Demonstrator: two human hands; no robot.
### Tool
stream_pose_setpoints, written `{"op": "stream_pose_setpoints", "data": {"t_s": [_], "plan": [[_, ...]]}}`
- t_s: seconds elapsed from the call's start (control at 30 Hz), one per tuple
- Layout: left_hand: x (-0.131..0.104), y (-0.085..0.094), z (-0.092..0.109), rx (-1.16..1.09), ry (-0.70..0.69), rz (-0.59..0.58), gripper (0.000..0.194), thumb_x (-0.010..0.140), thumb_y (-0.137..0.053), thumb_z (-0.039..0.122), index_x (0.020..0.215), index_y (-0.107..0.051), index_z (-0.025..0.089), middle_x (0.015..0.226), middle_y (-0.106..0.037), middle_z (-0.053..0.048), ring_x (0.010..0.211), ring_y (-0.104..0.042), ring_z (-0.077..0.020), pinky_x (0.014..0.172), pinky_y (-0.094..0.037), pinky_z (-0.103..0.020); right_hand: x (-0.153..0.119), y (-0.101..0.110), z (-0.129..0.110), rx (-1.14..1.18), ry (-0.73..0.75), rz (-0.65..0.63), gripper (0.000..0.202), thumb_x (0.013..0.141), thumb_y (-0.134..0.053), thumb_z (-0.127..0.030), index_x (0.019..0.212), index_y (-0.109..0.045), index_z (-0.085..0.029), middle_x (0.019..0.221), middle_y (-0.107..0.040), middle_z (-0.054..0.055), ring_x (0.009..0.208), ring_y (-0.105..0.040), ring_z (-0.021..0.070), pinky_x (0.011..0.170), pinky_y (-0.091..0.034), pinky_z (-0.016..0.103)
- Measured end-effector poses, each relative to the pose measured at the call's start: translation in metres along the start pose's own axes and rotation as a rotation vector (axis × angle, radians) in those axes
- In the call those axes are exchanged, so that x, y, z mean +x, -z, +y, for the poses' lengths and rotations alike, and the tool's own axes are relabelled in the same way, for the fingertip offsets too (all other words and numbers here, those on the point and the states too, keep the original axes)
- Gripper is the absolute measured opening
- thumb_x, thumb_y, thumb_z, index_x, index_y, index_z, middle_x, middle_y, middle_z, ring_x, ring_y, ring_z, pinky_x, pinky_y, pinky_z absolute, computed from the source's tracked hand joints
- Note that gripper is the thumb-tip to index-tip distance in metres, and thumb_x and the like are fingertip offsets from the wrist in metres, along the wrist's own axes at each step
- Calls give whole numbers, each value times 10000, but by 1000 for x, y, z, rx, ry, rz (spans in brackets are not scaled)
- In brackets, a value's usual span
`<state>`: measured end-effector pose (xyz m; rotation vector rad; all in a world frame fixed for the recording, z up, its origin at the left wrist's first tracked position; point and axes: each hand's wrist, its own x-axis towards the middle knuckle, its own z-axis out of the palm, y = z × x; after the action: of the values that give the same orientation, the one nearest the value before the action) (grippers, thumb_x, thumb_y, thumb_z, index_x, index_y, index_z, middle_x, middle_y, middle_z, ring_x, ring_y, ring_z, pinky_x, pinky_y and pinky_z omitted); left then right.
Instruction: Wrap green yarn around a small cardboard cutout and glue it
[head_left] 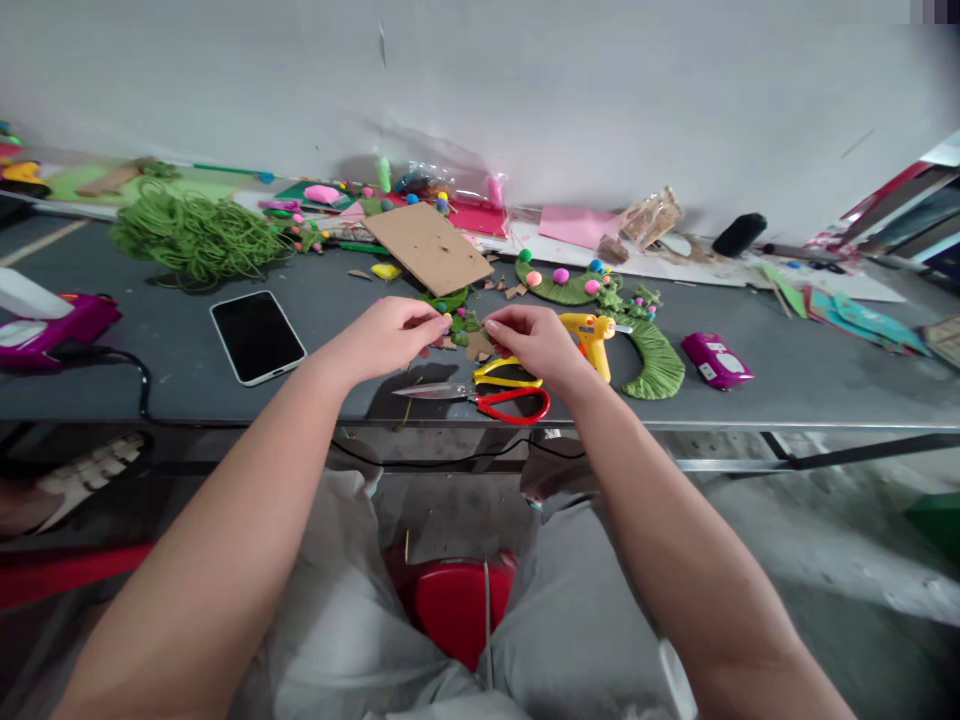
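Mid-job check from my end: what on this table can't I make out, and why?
- Head view: exactly what the left hand and right hand grip; the hands themselves hide it.
- Head view: part of the yellow glue gun, behind the right hand.
- Head view: the rest of the purple device, cut off by the left edge.
- Head view: anything beneath the brown board, which covers it.

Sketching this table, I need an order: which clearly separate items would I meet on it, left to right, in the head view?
Larger purple object → smartphone → scissors → yellow glue gun → smaller purple object → teal sheets.
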<state>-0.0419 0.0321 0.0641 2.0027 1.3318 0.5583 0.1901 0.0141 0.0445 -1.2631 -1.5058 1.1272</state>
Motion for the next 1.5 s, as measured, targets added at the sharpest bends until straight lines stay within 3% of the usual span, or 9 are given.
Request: {"op": "stream_pose_setpoints", "data": {"t_s": [0.13, 0.33, 0.6, 0.73, 0.87, 0.93, 1.13, 1.33, 1.5], "plan": [[3, -1, -9, 7, 12, 63, 317, 878, -640, 507, 807, -747, 218, 697, -726, -49, 616, -637, -201, 589, -418, -296, 6, -3, 1, -13, -24, 0, 85, 865, -708, -238, 827, -710, -162, 659, -643, -13, 593, -571, 103, 625, -502, 265], [2, -9, -7, -182, 25, 20, 372, 888, -644, 542, 960, -761, 195, 928, -782, -81, 658, -652, -179, 562, -476, -271, 10, -9, 6, 21, -59, -29, 123, 883, -694, -275, 841, -711, -160, 676, -655, -7, 617, -588, 105, 668, -531, 271], [15, -15, -19, -471, 53, 39, 331, 760, -839, 440, 899, -766, 149, 774, -761, -69, 661, -671, -158, 620, -538, -266, 16, -12, -1, 8, -20, -58, 172, 914, -681, -338, 956, -712, -174, 786, -702, 19, 657, -627, 119, 684, -547, 287], [18, -16, -29, -577, 87, 129, 366, 727, -875, 406, 940, -747, 138, 834, -779, -85, 756, -734, -188, 731, -593, -308, 0, 13, -8, -109, -14, -82, 301, 893, -707, -473, 845, -711, -176, 791, -713, 49, 661, -630, 146, 647, -515, 296], [14, -18, -35, -649, 101, 184, 447, 700, -898, 353, 1050, -728, 134, 935, -791, -97, 850, -762, -206, 844, -614, -345, -35, 51, -15, -499, -146, -420, 477, 873, -642, -658, 771, -707, -197, 692, -656, 21, 612, -548, 144, 544, -414, 277], [11, -18, -38, -667, 101, 188, 478, 702, -898, 338, 1097, -723, 133, 953, -791, -101, 848, -762, -206, 857, -618, -355, -50, 69, -15, -507, -286, -552, 514, 848, -640, -699, 792, -721, -195, 720, -662, 28, 636, -564, 151, 557, -425, 274], [4, -21, -36, -680, 60, 178, 540, 732, -878, 320, 1213, -697, 153, 954, -788, -85, 829, -763, -207, 843, -628, -357, -63, 88, -3, -516, -300, -340, 510, 860, -606, -706, 785, -651, -204, 705, -637, 11, 608, -515, 132, 545, -385, 260], [1, -26, -22, -680, 32, 197, 623, 751, -865, 290, 1313, -625, 172, 921, -777, -63, 820, -777, -223, 808, -642, -358, -68, 104, -12, -603, -492, -460, 515, 825, -655, -702, 693, -636, -204, 685, -625, 37, 629, -532, 167, 612, -431, 310], [-1, -26, -20, -627, 6, 212, 609, 780, -837, 303, 1337, -634, 164, 934, -777, -76, 804, -773, -223, 816, -646, -373, -82, 139, -8, -530, -518, -387, 487, 822, -671, -688, 761, -649, -206, 743, -612, 46, 674, -532, 175, 634, -442, 315]]}}
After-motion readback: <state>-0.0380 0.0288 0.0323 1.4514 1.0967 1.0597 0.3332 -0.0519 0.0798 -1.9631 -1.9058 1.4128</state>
